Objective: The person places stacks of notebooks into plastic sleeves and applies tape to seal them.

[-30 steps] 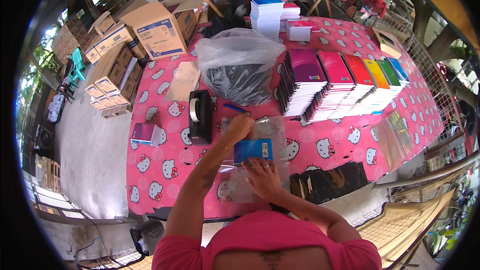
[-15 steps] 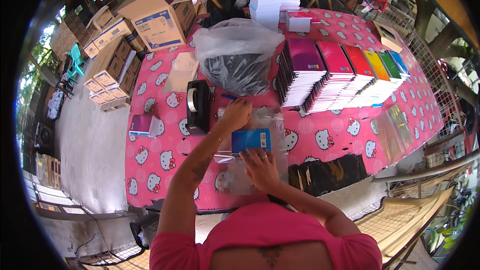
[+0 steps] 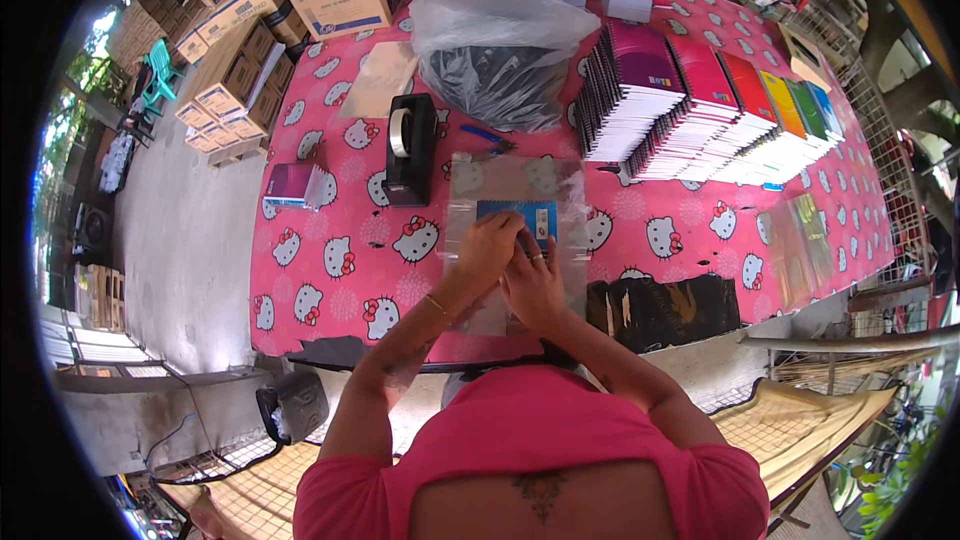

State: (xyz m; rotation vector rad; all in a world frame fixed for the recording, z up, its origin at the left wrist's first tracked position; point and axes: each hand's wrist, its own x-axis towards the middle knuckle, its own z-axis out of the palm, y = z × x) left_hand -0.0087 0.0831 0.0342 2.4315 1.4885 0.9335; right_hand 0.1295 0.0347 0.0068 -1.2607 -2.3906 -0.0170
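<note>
At a pink counter [image 3: 405, 280], a blue notebook [image 3: 512, 207] lies within the outline of some clear plastic [image 3: 570, 265]; whether inside or on top is unclear. A person's left hand [image 3: 488, 247], fingers bunched, and right hand [image 3: 534, 290], fingers partly bent, press close together over its lower part; whether either grip holds it cannot be told. A tape dispenser [image 3: 408, 170] stands to the left, a blue tool [image 3: 484, 133] lies beyond the plastic, and notebook stacks [image 3: 635, 70] rise at right.

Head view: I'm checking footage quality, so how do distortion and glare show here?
In the head view, the pink tablecloth looks bowed and the corners are black; also in the head view, pale sheen streaks the clear sleeve and large plastic bag.
</note>
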